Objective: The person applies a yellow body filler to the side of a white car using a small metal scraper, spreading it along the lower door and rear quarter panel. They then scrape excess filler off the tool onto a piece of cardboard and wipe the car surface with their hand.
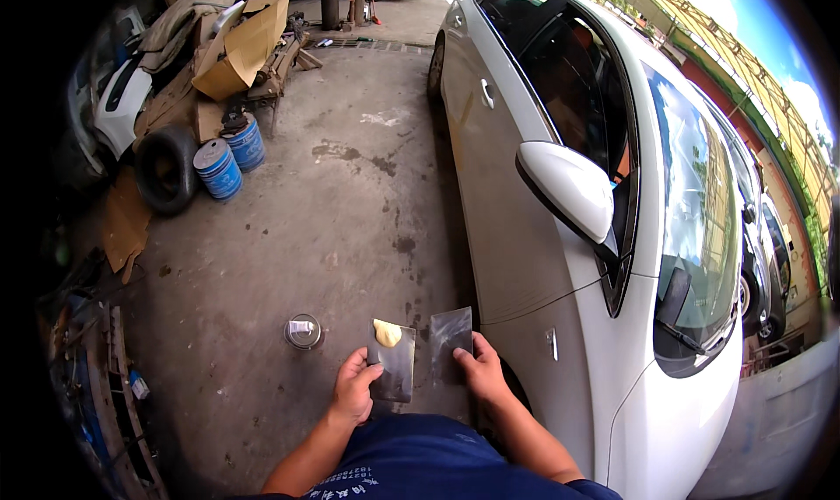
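Note:
My left hand (353, 388) grips a flat dark spreader plate (395, 370) by its left side, thumb on top. A dab of pale yellow putty (388, 332) sits at the plate's upper left corner. Opposite it, my right hand (483, 369) pinches a second dark, thin spreader (451, 335) by its right edge, with whitish smears across its face. A narrow gap separates the two. Both are held in front of my body, beside the white car (560, 342). On the floor left of my left hand stands a round tin (303, 331) with a small pale item on top.
The car's side mirror (569, 185) juts out at right. Two blue drums (218, 172), a black tyre (166, 170) and a heap with cardboard (249, 49) and car panels stand at far left. Metal parts (122, 404) lie along the lower left. The concrete floor (262, 246) has dark stains.

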`<action>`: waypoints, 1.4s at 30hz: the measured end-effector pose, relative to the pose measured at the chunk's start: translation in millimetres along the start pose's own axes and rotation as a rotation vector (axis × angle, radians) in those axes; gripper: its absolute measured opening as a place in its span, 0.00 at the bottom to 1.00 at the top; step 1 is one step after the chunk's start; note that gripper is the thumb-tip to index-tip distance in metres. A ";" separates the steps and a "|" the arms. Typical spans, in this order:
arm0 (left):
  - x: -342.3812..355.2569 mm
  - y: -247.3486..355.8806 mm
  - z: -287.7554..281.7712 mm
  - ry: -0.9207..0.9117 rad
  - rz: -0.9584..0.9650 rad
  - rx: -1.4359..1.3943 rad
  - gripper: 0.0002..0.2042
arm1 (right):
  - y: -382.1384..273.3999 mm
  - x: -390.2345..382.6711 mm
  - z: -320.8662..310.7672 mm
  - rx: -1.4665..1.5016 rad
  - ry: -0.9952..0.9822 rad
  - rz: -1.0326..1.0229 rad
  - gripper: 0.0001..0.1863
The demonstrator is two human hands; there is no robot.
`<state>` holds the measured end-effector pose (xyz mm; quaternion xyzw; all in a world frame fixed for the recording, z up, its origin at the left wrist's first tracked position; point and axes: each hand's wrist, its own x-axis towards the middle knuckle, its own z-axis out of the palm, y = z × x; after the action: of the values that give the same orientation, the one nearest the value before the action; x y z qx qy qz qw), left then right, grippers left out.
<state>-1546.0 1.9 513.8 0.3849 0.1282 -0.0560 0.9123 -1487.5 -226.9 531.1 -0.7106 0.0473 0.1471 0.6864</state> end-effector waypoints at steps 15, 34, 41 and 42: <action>212.5 140.8 0.6 -0.242 -0.249 -0.133 0.18 | -120.0 244.2 99.0 0.133 -0.152 -0.018 0.20; 469.7 266.6 -4.3 0.211 0.132 -0.057 0.19 | -448.1 467.0 47.4 0.135 -0.228 -1.747 0.19; 577.8 311.4 -34.7 0.170 0.069 -0.085 0.20 | -474.4 552.1 81.0 0.010 -0.147 -1.812 0.17; 596.6 322.6 -41.7 0.160 0.059 -0.075 0.20 | -477.4 562.1 89.2 -0.011 -0.130 -1.817 0.17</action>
<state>-915.9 254.6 542.5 0.3576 0.1914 0.0066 0.9140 -836.6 -37.6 834.8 -0.4678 -0.5704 -0.4103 0.5362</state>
